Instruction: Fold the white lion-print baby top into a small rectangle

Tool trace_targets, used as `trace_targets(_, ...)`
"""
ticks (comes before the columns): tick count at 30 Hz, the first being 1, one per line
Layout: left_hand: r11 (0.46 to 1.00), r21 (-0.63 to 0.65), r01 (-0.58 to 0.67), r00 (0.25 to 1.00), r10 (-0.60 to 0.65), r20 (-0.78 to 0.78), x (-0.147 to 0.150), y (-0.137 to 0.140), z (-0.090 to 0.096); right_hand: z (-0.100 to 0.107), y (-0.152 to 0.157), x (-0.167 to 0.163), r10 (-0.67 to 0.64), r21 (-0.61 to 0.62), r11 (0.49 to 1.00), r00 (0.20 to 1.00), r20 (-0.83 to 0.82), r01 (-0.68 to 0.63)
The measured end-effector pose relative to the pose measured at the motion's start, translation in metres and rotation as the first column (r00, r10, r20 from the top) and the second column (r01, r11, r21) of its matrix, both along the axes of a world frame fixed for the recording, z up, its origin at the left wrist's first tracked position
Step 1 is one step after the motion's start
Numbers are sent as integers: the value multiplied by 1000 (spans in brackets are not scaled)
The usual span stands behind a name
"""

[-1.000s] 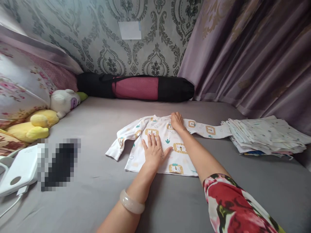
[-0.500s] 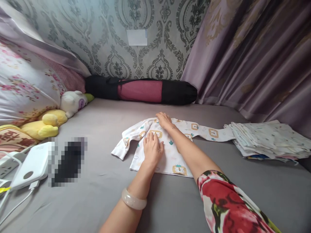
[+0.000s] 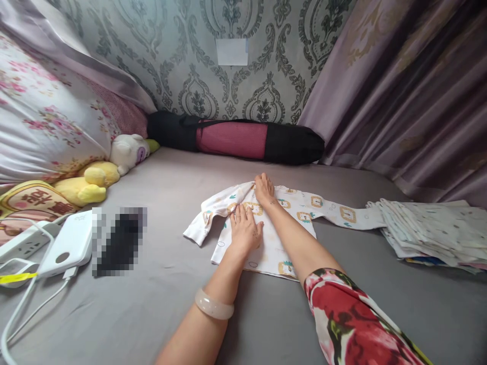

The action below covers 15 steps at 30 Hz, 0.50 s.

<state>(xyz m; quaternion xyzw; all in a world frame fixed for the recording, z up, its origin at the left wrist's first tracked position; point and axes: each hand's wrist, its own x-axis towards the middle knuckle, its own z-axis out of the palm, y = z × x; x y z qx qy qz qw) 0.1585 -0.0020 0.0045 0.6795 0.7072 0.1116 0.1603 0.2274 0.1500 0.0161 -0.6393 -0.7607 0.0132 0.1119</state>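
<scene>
Right hand (image 3: 264,190) moved leftward, grip unclear; shirt (image 3: 269,244) lies beneath, left hand (image 3: 245,231) outspread atop.

Over my feed I've got the shirt (image 3: 272,248) on the bed (image 3: 152,314), left hand (image 3: 245,228) on its front, right hand (image 3: 264,190) at its far edge, one sleeve (image 3: 367,218) reaching right to the stack of cloths (image 3: 433,228). Behind, I see the bag (image 3: 232,137) along the wall (image 3: 160,50); left, plush toys (image 3: 129,152) beside the pillow (image 3: 49,101), and nearer me the power bank (image 3: 68,243) just right of the power strip (image 3: 28,243).
</scene>
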Motion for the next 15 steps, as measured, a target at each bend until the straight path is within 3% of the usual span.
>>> trace_targets(7, 1000, 12, -19, 999, 19, 27, -2, 1, 3, -2, -9, -8, -129, -13, 992, 986, -109, 129)
trace_targets(11, 989, 132, -74, 994, 61, 94, -4, 0, 9, 1, -22, -4, -109, -36, 994, 981, -160, 104)
trace_targets(15, 936, 241, -255, 935, 176, 306, -11, -6, 26, -3, -37, -7, -20, -75, 997, 983, -184, 6)
